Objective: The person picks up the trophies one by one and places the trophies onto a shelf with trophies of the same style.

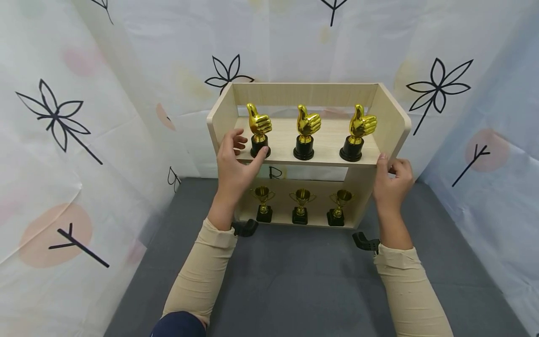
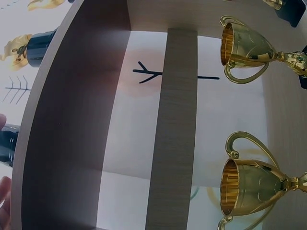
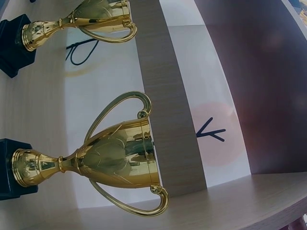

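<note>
A two-tier wooden shelf (image 1: pixel 307 89) holds three gold thumbs-up trophies on its upper board. My left hand (image 1: pixel 236 166) spreads around the black base of the left thumbs-up trophy (image 1: pixel 259 124); the thumb is at the base's right side, and a gap shows between the other fingers and the base. My right hand (image 1: pixel 393 185) grips the shelf's right side panel at its front edge, thumb inside, fingers curled outside. The middle thumbs-up trophy (image 1: pixel 309 126) and right thumbs-up trophy (image 1: pixel 360 126) stand upright, apart from both hands.
On the lower board stand three gold cups: a left cup (image 1: pixel 263 199), a middle cup (image 1: pixel 301 201) and a right cup (image 1: pixel 340 201). Under the shelf lies a grey tabletop (image 1: pixel 303 281). White patterned cloth (image 1: pixel 139 56) hangs behind and at both sides.
</note>
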Tool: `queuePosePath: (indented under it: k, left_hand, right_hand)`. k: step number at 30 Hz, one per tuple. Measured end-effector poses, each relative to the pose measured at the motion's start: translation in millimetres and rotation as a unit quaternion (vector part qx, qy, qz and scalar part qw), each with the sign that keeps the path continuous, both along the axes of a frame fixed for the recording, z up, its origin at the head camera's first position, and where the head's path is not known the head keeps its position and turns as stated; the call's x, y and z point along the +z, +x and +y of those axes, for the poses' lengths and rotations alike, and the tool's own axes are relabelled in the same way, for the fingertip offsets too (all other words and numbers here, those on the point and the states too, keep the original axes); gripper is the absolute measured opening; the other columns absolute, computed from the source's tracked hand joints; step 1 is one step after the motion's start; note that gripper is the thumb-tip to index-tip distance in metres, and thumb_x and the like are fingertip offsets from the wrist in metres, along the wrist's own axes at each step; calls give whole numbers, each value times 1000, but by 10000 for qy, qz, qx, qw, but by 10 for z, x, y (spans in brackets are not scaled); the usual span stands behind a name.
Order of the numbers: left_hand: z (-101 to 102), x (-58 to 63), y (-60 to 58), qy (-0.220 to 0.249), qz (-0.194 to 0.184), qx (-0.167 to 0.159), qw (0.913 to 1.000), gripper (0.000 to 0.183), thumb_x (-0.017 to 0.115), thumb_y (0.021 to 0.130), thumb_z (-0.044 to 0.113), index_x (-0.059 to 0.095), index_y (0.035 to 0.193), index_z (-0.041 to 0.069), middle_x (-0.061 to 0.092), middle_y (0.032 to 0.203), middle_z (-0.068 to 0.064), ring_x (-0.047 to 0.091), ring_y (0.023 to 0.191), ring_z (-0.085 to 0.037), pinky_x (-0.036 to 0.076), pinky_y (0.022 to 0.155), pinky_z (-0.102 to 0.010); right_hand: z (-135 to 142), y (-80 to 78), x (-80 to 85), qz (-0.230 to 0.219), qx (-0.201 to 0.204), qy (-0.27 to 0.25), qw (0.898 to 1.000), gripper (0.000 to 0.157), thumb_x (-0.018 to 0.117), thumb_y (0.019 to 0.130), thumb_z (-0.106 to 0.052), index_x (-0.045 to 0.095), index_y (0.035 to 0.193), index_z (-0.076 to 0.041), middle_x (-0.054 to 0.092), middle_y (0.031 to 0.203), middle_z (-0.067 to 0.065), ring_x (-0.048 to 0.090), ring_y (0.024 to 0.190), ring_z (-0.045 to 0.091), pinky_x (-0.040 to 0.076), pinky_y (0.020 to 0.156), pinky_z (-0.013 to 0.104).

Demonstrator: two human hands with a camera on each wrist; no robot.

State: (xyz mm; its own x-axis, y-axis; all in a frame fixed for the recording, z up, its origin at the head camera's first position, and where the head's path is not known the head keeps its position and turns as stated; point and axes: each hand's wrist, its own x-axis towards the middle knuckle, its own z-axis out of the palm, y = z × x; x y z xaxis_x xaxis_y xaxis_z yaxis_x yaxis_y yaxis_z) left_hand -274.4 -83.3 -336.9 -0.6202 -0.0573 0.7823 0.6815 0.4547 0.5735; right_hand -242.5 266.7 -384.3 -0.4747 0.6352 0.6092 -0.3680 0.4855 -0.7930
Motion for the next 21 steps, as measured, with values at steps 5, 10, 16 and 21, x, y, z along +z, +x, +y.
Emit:
queuePosePath:
  k: [5, 10, 16, 21]
  left_hand:
    - [-12, -27, 30, 31, -20, 11, 10000, 62, 84, 91, 32, 59, 138, 1, 66, 114, -24, 62, 98, -34, 51, 88, -44]
    - [-16, -54, 43, 76, 6, 3, 10000, 61, 86, 89, 29, 59, 136, 1, 66, 113, -23, 63, 98, -33, 54, 90, -44]
    - [-16, -78, 71, 141, 53, -107, 9998, 60, 85, 91, 29, 59, 137, 0, 65, 112, -23, 63, 100, -34, 54, 93, -44]
    - [-18, -108, 91, 83, 25, -63, 9999, 62, 85, 91, 28, 58, 139, -1, 65, 112, -22, 63, 101, -34, 52, 95, -44]
  right_hand:
    - [3, -2, 2, 4, 23, -16, 10000, 47, 65, 99, -32, 75, 89, 13, 49, 83, -31, 48, 82, -10, 39, 79, 17]
    - [4, 1, 7, 37, 59, -21, 10000, 47, 66, 99, -31, 74, 87, 13, 49, 83, -30, 48, 81, -9, 38, 79, 17]
    - [5, 4, 5, 50, 44, -11, 10000, 46, 66, 99, -31, 74, 88, 13, 49, 82, -30, 48, 80, -9, 38, 78, 17]
    - [9, 7, 3, 35, 38, 9, 10000, 46, 66, 99, -31, 74, 89, 13, 49, 82, -30, 47, 80, -9, 38, 79, 17]
